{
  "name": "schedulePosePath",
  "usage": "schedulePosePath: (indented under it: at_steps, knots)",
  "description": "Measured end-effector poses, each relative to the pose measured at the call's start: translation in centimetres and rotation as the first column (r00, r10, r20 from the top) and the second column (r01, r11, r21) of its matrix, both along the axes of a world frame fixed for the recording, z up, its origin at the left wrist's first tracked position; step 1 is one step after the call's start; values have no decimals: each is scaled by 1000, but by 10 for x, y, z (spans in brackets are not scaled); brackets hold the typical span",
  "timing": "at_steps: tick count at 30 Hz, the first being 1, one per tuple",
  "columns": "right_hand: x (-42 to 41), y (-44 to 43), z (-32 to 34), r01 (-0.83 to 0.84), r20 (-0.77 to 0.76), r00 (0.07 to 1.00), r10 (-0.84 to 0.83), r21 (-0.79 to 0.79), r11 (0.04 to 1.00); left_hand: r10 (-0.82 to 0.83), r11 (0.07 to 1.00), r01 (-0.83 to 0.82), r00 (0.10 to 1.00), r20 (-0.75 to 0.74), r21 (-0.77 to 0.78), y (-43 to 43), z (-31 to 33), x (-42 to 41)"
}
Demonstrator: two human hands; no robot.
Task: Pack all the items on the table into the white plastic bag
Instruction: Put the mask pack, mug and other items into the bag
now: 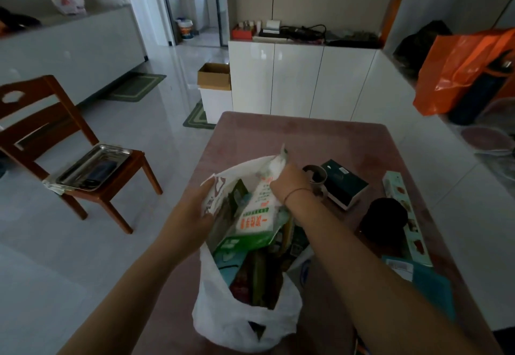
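1. The white plastic bag [245,318] lies open on the pink desk [306,137], its mouth held wide and already crowded with packets and cartons.
2. The left hand [192,209] grips the bag's far-left rim; its fingers [207,187] are closed over the folded edge of the plastic.
3. The right hand [289,183] hangs over the mouth of the bag, its fingers clamped on the upper end of a white and green packet [257,209].
4. That packet slants down from the right fingers into the bag, its lower end resting among the green cartons inside.
5. Just beyond the right fingers, on the desk, stands a small cup [316,177], with a dark green box [344,184] touching or nearly touching it on the far side.
6. Further right of those fingers sit a black round object [384,218] and a long pale box [405,215], side by side.
7. A teal packet [429,282] lies nearest the right forearm.
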State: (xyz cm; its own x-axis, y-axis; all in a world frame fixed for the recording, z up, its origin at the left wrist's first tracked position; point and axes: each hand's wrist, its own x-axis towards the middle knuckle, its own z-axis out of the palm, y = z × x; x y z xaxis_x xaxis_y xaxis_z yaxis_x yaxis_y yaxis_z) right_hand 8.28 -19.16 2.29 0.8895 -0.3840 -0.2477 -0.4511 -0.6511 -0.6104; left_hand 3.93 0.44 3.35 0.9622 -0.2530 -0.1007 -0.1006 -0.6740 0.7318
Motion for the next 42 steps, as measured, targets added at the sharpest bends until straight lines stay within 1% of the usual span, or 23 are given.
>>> schedulePosePath:
  at_steps: [2, 5, 8, 12, 13, 15, 17, 18, 21, 23, 25, 26, 27, 29, 30, 31, 32, 34, 35, 37, 39, 40, 42]
  knots:
    - [-1, 15, -9, -106, -8, 994, 106, -15, 994, -15, 1000, 15, 999, 28, -15, -5, 1, -3]
    - [-20, 45, -35, -283, -105, 950, 293, 97, 954, -3, 1000, 3, 1000, 10, 10, -3, -1, -1]
    - [-35, 47, -48, -177, -64, 979, 192, 189, 966, 17, 1000, -17, 1000, -2, -5, 0, -4, 0]
    - [-49, 39, -39, -72, 230, 973, -19, 380, 922, 17, 995, -20, 1000, -24, -99, 2, -7, 3]
    - [-52, 42, -39, -95, 295, 956, -15, 355, 930, 16, 993, -20, 999, -34, -120, 2, -8, 4]
    - [-55, 50, -47, -172, 270, 954, 133, 128, 977, 4, 994, -8, 999, -36, -113, 0, -11, 4]
    - [-50, 55, -62, -255, 66, 962, 264, -116, 960, -8, 997, 5, 999, -34, -78, -4, -13, 3]
    - [-46, 54, -67, -282, -27, 959, 282, -175, 943, -9, 997, 7, 1000, -27, -74, -5, -14, 3]
    - [-38, 44, -62, -319, -127, 945, 302, -146, 936, 26, 993, -30, 999, -30, -112, -6, -15, 9]
    - [-43, 37, -51, -312, 14, 950, 313, -55, 948, 50, 996, -52, 998, -31, -70, -2, -14, 12]
    - [-48, 21, -42, -164, 311, 935, 168, -40, 986, 46, 999, -46, 999, -3, -20, 1, -12, 13]
    - [-48, 9, -43, -60, 412, 906, 94, -95, 994, 42, 999, -42, 999, 25, -6, 1, -11, 13]
    - [-45, -6, -45, 20, 434, 899, 67, -193, 981, 39, 999, -40, 997, 65, 16, -1, -10, 14]
    - [-34, -34, -55, -22, 186, 978, 99, -376, 926, 22, 995, -40, 984, 178, 94, -5, -8, 17]
    - [-28, -43, -62, -91, 52, 991, 120, -388, 917, 12, 989, -47, 973, 231, 143, -7, -8, 20]
    - [-22, -48, -67, -123, 2, 991, 134, -388, 913, 6, 979, -59, 965, 262, 194, -9, -7, 23]
    - [-15, -53, -71, -111, 45, 989, 140, -389, 914, 6, 967, -75, 962, 272, 242, -12, -7, 26]
    - [-3, -60, -67, 29, 265, 963, 59, -316, 948, 28, 947, -104, 969, 244, 304, -18, -9, 33]
    - [3, -63, -59, 108, 342, 939, -30, -212, 971, 54, 935, -126, 974, 219, 330, -21, -9, 37]
    - [12, -69, -36, 209, 433, 870, -234, 105, 972, 93, 918, -168, 972, 217, 360, -23, -12, 46]
    - [15, -74, -16, 287, 470, 766, -439, 361, 887, 91, 932, -175, 960, 264, 317, -24, -15, 56]
    - [15, -77, -11, 268, 465, 750, -472, 438, 858, 85, 940, -168, 958, 275, 296, -24, -16, 59]
    - [7, -81, -6, 48, 406, 847, -342, 583, 811, 82, 947, -163, 956, 281, 278, -24, -19, 62]
